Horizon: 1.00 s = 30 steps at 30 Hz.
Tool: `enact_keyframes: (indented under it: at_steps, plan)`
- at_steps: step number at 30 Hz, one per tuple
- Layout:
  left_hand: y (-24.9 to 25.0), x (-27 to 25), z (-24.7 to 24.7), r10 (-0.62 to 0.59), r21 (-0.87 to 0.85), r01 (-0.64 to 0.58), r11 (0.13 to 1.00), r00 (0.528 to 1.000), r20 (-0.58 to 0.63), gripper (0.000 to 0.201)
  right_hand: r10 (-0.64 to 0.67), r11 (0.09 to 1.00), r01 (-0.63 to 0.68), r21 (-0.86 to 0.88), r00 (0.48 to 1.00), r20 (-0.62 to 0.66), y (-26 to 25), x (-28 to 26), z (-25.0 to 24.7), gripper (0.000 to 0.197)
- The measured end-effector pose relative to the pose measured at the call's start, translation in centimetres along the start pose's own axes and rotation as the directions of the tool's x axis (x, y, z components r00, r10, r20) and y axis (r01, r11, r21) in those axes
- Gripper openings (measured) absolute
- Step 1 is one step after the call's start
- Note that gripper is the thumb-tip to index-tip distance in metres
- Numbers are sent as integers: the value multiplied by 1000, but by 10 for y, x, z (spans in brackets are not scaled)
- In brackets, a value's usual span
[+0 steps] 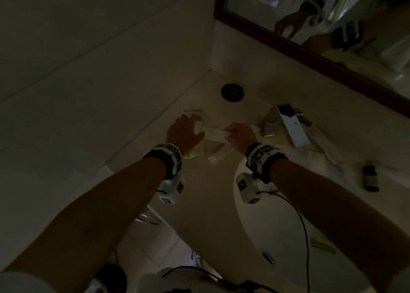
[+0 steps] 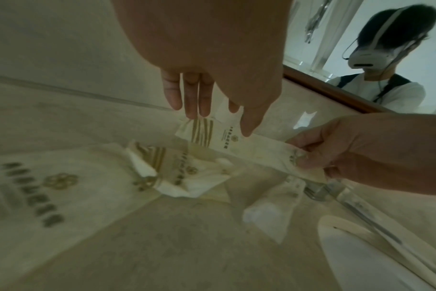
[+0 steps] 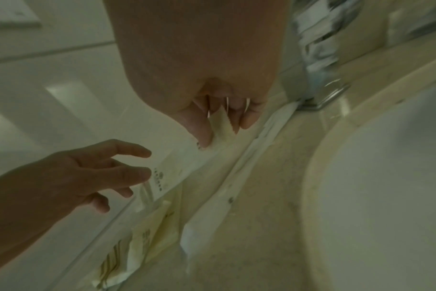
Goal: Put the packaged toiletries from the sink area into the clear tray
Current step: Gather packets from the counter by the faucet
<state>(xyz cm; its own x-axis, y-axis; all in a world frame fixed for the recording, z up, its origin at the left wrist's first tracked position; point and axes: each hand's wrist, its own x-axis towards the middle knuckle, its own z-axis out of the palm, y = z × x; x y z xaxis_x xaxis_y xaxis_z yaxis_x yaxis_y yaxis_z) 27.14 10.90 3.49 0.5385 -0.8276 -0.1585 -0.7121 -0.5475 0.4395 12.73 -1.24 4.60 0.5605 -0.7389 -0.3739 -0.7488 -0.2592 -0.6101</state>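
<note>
A long white packet [image 2: 219, 139] with gold stripes hangs level between my hands, over the counter left of the faucet. My right hand [image 3: 222, 130] pinches its serrated end between thumb and fingers. My left hand [image 2: 219, 116] is at the striped end with its fingers straight, and the thumb lies on the wrapper. In the dim head view the packet [image 1: 216, 134] spans from the left hand [image 1: 193, 126] to the right hand [image 1: 230, 135]. Below it stands the clear tray [image 3: 144, 195], with several cream packets [image 2: 174, 171] lying in it. Another white packet [image 2: 274, 206] lies on the counter beside them.
The chrome faucet [image 1: 290, 126] stands right of my hands, above the white basin [image 3: 386, 177]. A round black object [image 1: 232, 92] sits at the back of the counter and a small dark bottle [image 1: 370, 177] at the right. A framed mirror [image 1: 310, 26] hangs behind.
</note>
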Motion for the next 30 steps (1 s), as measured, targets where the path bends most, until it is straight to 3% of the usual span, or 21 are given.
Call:
enact_keyframes:
  at_steps: [6,15,18,24,30]
  plan:
    - [22,-9,5,110,94,-110,989,994,9,44,32,997,-31,65,999,-10,23,-19,-17,22]
    - [66,-24,16,198,251,-242,937,962,188,41,107,988,-102,117,994,-33,61,-65,-42,20]
    - [84,-33,23,238,213,-291,933,940,243,44,116,991,-114,70,993,-16,75,-86,-54,22]
    - [124,-59,42,321,22,-342,939,902,289,24,110,992,-110,-65,994,-1,104,-129,-75,27]
    - [162,-82,60,399,-58,-403,914,860,317,22,157,987,-157,-39,988,-17,138,-170,-96,25]
